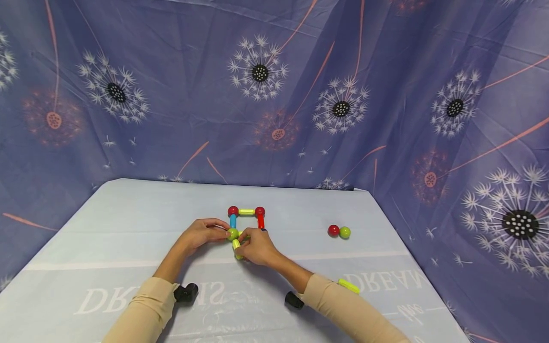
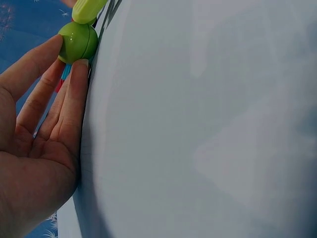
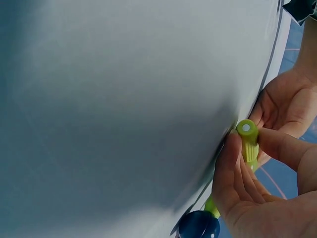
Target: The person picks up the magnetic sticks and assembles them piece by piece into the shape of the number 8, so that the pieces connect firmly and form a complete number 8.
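A frame of magnetic rods and balls lies on the table. Two red balls, a left one point(image 1: 233, 211) and a right one point(image 1: 259, 211), are joined by a yellow rod point(image 1: 246, 212). Down its sides run a blue rod point(image 1: 233, 221) and a red rod point(image 1: 260, 221). My left hand point(image 1: 206, 235) pinches the green ball point(image 2: 78, 42) at the near left corner. Between thumb and fingers, my right hand point(image 1: 257, 247) pinches a yellow-green rod point(image 3: 249, 141), its far end at the green ball. A dark blue ball point(image 3: 199, 224) is mostly hidden by that hand in the head view.
Off to the right, a red ball point(image 1: 333, 230) and a green ball point(image 1: 345, 232) sit side by side. A loose yellow rod point(image 1: 349, 286) lies beside the right sleeve. Dandelion-patterned cloth point(image 1: 193, 95) hangs behind the pale table cover point(image 1: 141, 209).
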Demonstrator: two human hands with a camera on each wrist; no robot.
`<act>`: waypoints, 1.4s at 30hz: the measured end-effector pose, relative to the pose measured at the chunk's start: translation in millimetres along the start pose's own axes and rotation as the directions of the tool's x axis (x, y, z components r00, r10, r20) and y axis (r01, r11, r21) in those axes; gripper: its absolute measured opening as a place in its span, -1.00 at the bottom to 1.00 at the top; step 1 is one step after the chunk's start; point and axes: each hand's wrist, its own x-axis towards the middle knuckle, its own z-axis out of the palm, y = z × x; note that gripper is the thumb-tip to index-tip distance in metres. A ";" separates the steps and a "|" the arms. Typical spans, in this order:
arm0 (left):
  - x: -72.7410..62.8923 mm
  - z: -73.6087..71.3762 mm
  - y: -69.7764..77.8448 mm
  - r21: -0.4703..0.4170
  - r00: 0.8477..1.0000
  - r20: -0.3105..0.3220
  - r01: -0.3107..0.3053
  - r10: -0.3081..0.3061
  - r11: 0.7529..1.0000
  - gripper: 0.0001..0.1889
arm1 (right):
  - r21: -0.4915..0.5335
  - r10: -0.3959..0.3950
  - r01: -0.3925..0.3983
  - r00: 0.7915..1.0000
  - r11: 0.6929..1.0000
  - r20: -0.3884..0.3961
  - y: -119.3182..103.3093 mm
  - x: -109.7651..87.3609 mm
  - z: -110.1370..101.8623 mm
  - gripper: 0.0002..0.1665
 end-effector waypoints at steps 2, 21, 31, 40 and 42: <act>0.3 0.2 0.4 0.000 1.000 0.001 0.000 0.000 1.000 -0.60 | -0.001 0.009 -0.009 1.000 1.000 0.000 -0.3 0.5 0.4 -0.72; -1.7 2.3 3.7 0.006 1.000 -0.005 -0.002 0.002 1.000 -0.58 | 0.000 0.024 -0.024 1.000 1.000 0.002 -3.7 2.7 4.4 -0.71; -1.6 1.8 2.7 0.003 1.000 -0.005 -0.001 0.001 1.000 -0.59 | -0.097 0.037 -0.032 0.998 0.995 0.054 -3.8 -2.1 2.4 -0.58; -1.6 1.1 1.8 0.006 1.000 0.006 -0.010 0.010 1.000 -0.60 | -0.062 0.041 -0.038 0.998 0.997 0.052 -6.7 -4.1 5.8 -0.53; -1.3 1.2 1.7 0.015 1.000 0.005 -0.012 0.012 1.000 -0.60 | -0.055 0.039 -0.036 0.998 0.998 0.049 -7.2 -4.4 6.1 -0.53</act>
